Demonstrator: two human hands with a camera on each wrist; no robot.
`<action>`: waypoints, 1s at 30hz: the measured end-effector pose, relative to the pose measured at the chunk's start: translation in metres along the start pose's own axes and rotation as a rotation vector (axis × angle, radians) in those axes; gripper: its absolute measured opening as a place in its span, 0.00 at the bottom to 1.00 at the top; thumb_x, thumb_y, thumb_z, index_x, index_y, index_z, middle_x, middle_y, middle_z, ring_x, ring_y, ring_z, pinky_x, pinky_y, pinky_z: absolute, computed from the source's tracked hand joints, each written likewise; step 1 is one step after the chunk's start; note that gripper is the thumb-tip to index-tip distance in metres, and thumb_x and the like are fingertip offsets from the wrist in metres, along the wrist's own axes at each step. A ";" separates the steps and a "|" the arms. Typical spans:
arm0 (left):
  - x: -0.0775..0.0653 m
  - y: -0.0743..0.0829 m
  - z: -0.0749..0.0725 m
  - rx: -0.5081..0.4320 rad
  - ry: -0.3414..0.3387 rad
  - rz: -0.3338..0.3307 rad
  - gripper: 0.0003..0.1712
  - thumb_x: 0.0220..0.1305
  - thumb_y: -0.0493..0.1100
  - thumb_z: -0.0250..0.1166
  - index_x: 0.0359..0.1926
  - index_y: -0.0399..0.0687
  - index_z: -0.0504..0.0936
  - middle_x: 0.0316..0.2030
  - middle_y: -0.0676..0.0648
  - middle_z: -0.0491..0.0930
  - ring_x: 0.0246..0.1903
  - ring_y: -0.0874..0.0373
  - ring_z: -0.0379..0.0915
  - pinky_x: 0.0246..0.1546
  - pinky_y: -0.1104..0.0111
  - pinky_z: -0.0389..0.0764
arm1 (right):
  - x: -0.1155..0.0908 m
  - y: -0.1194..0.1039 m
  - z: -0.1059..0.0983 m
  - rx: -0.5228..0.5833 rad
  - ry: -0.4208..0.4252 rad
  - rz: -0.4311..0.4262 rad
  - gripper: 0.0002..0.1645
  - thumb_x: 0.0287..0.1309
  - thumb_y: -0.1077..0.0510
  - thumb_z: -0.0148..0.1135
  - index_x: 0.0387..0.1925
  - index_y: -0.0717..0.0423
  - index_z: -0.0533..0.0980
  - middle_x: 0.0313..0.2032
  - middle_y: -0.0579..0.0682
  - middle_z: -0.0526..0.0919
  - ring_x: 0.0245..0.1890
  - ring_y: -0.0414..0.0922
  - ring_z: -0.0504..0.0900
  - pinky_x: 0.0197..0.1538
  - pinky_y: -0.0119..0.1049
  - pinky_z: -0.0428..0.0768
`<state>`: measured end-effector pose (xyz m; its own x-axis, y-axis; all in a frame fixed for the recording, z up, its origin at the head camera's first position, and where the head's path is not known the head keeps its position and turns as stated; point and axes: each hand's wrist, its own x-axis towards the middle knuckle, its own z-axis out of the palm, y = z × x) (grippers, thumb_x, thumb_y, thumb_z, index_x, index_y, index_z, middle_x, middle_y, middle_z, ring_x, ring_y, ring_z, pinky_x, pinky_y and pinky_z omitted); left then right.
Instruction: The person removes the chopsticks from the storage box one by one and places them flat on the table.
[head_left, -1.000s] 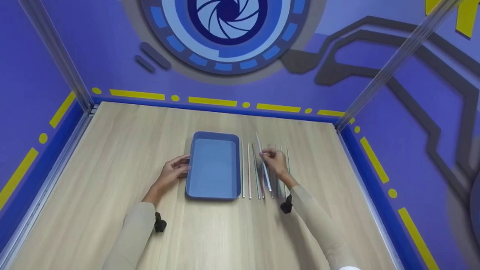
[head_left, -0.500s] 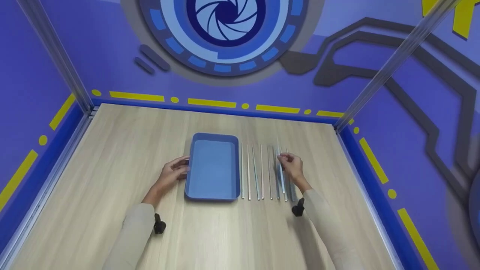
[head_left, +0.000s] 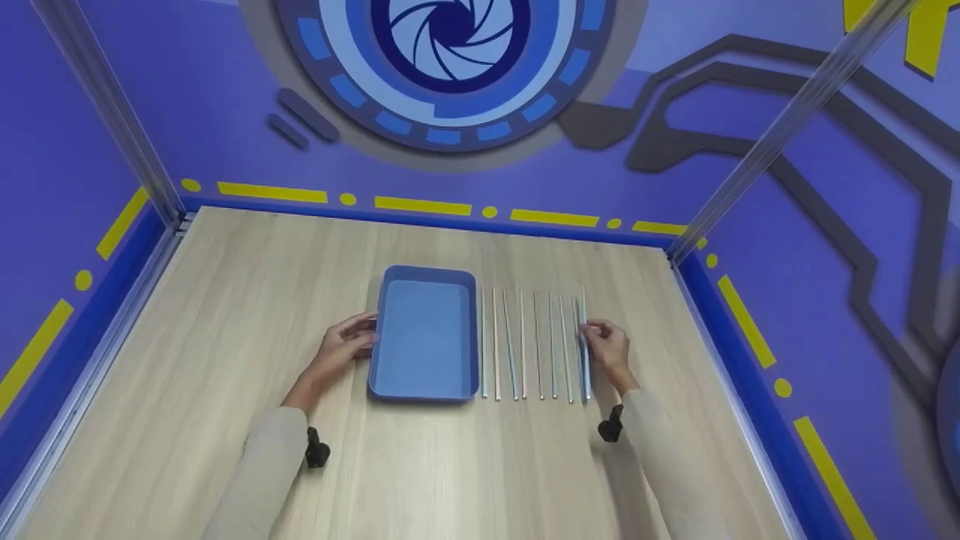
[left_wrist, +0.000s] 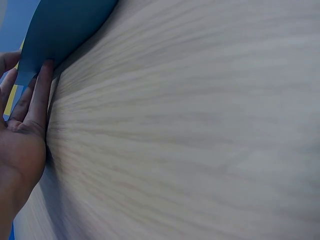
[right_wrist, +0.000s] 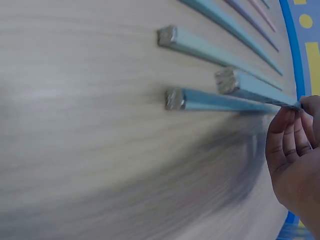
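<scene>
In the head view a blue rectangular tray (head_left: 429, 341) stands on the wooden table. My left hand (head_left: 345, 345) rests fingers against its left outer wall; in the left wrist view relaxed fingers (left_wrist: 41, 92) touch that wall. To the tray's right lie several slim metallic chopsticks (head_left: 523, 345), roughly parallel and pointing away from me. My right hand (head_left: 609, 349) is at the right end of this row. Between thumb and fingertips it pinches a square-ended light-blue chopstick (right_wrist: 260, 90), raised close over another blue chopstick (right_wrist: 215, 101) on the table.
Blue-purple walls (head_left: 420, 169) with yellow markings enclose the back and sides of the table (head_left: 300, 247). Metal posts (head_left: 124, 127) stand in the corners. A black wrist camera (head_left: 611, 425) sits by each sleeve.
My right hand has carried the pinched chopstick rightward over the row, from its middle to its right end, and has lowered it. The left hand keeps its place at the tray.
</scene>
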<state>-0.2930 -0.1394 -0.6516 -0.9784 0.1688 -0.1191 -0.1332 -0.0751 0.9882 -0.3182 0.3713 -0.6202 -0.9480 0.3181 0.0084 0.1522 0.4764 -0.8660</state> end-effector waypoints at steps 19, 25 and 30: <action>0.000 -0.001 -0.003 -0.017 -0.016 0.014 0.31 0.71 0.35 0.63 0.72 0.35 0.68 0.67 0.30 0.72 0.56 0.52 0.79 0.51 0.69 0.87 | 0.003 0.033 0.001 -0.245 0.030 -0.162 0.14 0.66 0.58 0.66 0.47 0.64 0.83 0.34 0.58 0.87 0.30 0.42 0.80 0.31 0.21 0.72; 0.000 -0.001 -0.001 -0.009 -0.016 0.009 0.31 0.71 0.36 0.63 0.72 0.36 0.69 0.67 0.31 0.72 0.57 0.50 0.80 0.51 0.69 0.87 | 0.003 0.035 0.001 -0.287 0.036 -0.147 0.15 0.66 0.58 0.65 0.48 0.65 0.82 0.36 0.59 0.87 0.33 0.46 0.82 0.32 0.23 0.73; 0.001 -0.001 0.000 -0.031 0.000 0.009 0.31 0.70 0.34 0.64 0.72 0.36 0.69 0.67 0.30 0.72 0.54 0.53 0.81 0.49 0.70 0.87 | 0.005 0.032 0.002 -0.283 0.036 -0.145 0.15 0.67 0.57 0.64 0.48 0.65 0.82 0.36 0.59 0.87 0.32 0.47 0.82 0.31 0.24 0.73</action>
<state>-0.2935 -0.1397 -0.6526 -0.9796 0.1682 -0.1103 -0.1294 -0.1069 0.9858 -0.3182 0.3864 -0.6490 -0.9557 0.2568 0.1437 0.0927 0.7262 -0.6812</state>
